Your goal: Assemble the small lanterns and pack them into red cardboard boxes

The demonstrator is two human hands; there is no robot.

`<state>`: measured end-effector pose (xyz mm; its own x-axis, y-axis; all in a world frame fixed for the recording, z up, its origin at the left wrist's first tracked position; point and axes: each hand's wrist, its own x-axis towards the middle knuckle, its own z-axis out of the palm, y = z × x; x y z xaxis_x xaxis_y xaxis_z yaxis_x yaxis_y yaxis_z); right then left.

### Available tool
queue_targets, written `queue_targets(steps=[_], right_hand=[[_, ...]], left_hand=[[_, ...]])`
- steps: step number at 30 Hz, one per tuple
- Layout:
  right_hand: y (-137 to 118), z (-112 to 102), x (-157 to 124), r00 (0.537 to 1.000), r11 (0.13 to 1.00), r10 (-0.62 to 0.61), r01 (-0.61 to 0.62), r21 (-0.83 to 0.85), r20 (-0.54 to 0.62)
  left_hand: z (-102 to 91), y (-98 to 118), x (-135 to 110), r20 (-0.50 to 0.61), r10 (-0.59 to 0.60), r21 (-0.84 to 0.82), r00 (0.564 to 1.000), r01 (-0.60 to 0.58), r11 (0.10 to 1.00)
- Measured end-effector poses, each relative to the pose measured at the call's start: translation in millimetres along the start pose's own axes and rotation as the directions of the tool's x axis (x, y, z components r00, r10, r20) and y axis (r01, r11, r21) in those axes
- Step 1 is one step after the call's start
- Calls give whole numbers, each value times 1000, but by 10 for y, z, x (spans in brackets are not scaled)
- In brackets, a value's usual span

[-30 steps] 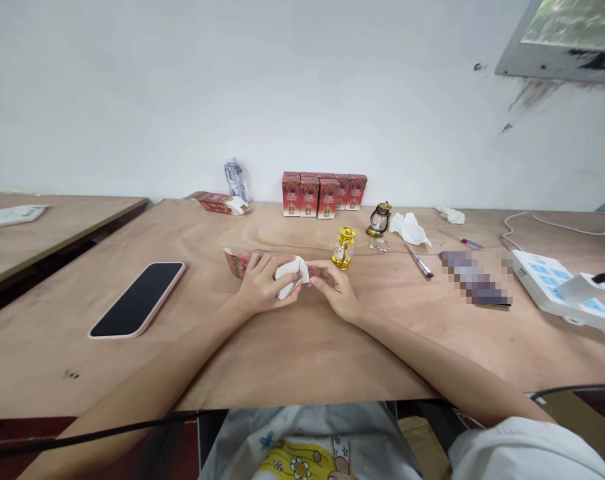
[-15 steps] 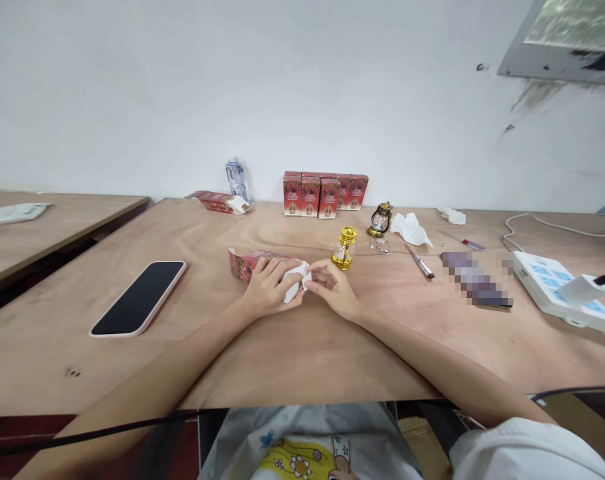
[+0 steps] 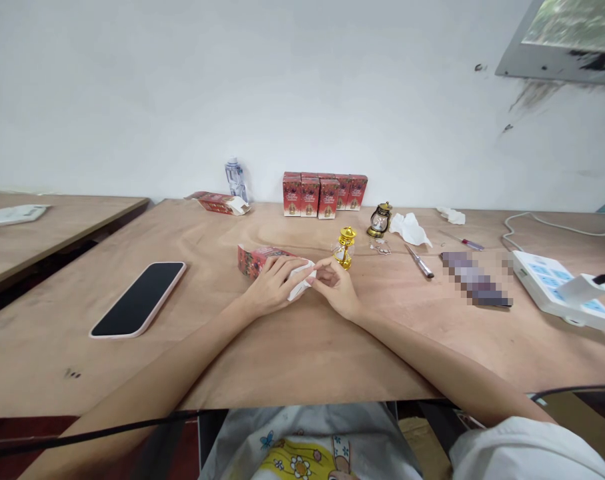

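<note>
A small red printed carton (image 3: 256, 259) lies on its side on the wooden table (image 3: 302, 347), its white open flaps toward the right. My left hand (image 3: 272, 283) is wrapped over the carton near its open end. My right hand (image 3: 335, 287) pinches one of the white flaps (image 3: 305, 272) with fingers closed. A small gold lantern (image 3: 345, 248) stands just behind my right hand, apart from it.
A black phone in a pink case (image 3: 138, 298) lies at left. Several red boxes (image 3: 323, 194) stand by the wall, with a bottle (image 3: 235, 178), another opened carton (image 3: 218, 203), a dark lantern (image 3: 379, 221), tissue (image 3: 409, 229), a metal tool (image 3: 419, 261), a screwdriver (image 3: 466, 242) and a white power strip (image 3: 557, 288).
Both hands and the carton have shifted slightly right and away from me, closer to the gold lantern. The white flaps are folded in more under my fingers.
</note>
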<state>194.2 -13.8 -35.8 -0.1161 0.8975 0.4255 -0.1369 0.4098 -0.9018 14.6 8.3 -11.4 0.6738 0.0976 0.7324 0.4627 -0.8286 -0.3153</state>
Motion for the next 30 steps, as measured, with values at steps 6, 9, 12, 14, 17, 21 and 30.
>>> queue_targets(steps=[6, 9, 12, 14, 17, 21, 30], right_hand=[[-14, 11, -6, 998, 999, 46, -47, 20, 32], [-4, 24, -14, 998, 999, 41, -42, 34, 39], [19, 9, -7, 999, 998, 35, -37, 55, 34], [25, -20, 8, 996, 995, 54, -59, 76, 66], [4, -55, 27, 972, 990, 75, -98, 97, 222], [-33, -27, 3, 951, 999, 9, -21, 35, 309], [-141, -77, -48, 727, 483, -314, 676, -556, 611]], left_hand=[[19, 19, -8, -20, 27, 7, 999, -27, 1000], [22, 29, -1, -41, 49, 18, 998, -49, 999], [10, 46, 14, -75, 52, 2, 996, -52, 999], [0, 63, 23, -112, 67, -23, 991, -70, 997], [-8, 92, 28, -185, 114, -54, 976, -126, 991], [-29, 135, 32, -189, 121, -98, 974, -141, 985], [-10, 191, 46, -76, -719, -480, 690, 607, 633]])
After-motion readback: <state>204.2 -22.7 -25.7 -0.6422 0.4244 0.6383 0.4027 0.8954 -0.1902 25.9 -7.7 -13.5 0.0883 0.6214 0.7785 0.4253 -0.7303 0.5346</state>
